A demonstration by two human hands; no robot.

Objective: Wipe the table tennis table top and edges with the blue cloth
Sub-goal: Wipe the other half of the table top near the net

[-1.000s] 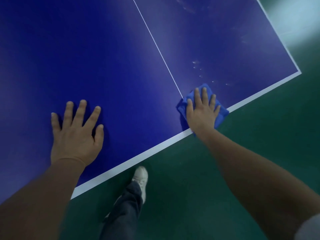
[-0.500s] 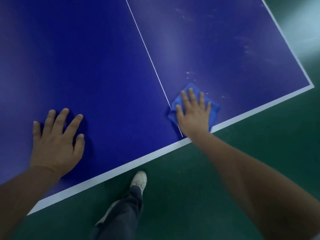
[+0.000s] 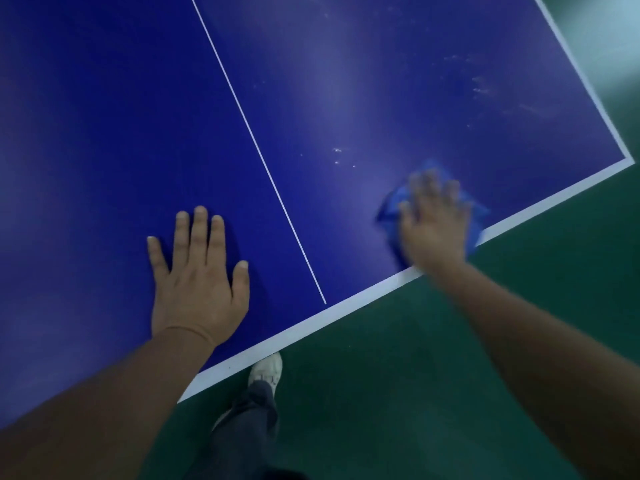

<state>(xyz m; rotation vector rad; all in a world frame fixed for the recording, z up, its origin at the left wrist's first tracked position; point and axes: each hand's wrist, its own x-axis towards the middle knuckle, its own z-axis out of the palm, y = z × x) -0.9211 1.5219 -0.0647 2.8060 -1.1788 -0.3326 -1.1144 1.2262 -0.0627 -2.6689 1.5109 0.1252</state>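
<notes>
Right hand [image 3: 433, 226] flat, fingers straight, pressing blue cloth [image 3: 391, 206] on table [image 3: 104, 116] near white edge (blurred). Left hand [image 3: 197, 282] flat on table, fingers spread, holding nothing.

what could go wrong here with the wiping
1. The right hand presses the cloth flat, ungripped, at the table edge; it may slip off onto the floor.
2. The specks and smears lie beyond the cloth and may get missed.
3. The left hand, flat on the top, may leave prints.
</notes>
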